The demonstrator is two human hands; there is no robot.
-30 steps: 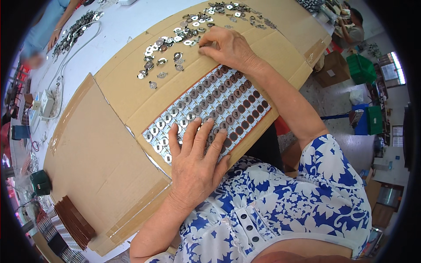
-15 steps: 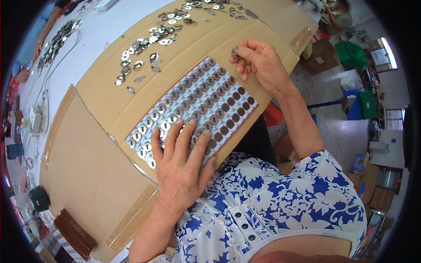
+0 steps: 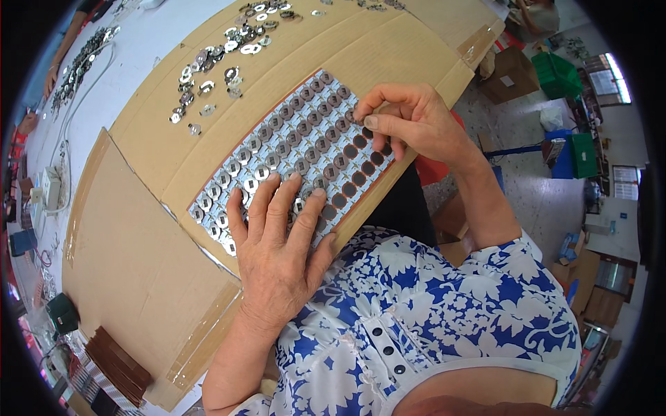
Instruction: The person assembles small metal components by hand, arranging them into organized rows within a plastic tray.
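A light blue printed sheet (image 3: 359, 161) with a red-brown border lies aslant on the cardboard. Rows of small round metal pieces (image 3: 283, 148) cover most of it; along the side nearer me are bare dark circles (image 3: 358, 178). My left hand (image 3: 274, 243) rests palm down with spread fingers over the sheet's lower left part, hiding some pieces. At the sheet's right end, my right hand (image 3: 406, 121) pinches a small round metal piece between thumb and forefinger, close above a row. The fingers mostly hide that piece.
Loose metal pieces (image 3: 239, 41) are scattered on the cardboard (image 3: 333, 48) beyond the sheet. Another heap (image 3: 80, 69) lies on the white table at far left, beside a cable and a person's arm. A brown stack (image 3: 114, 364) sits at lower left; boxes and green bins (image 3: 555, 75) stand at right.
My right hand has come down and toward me with the metal piece, from beyond the sheet's right edge onto its rows. My left hand stays spread on the sheet; the whole view has shifted slightly.
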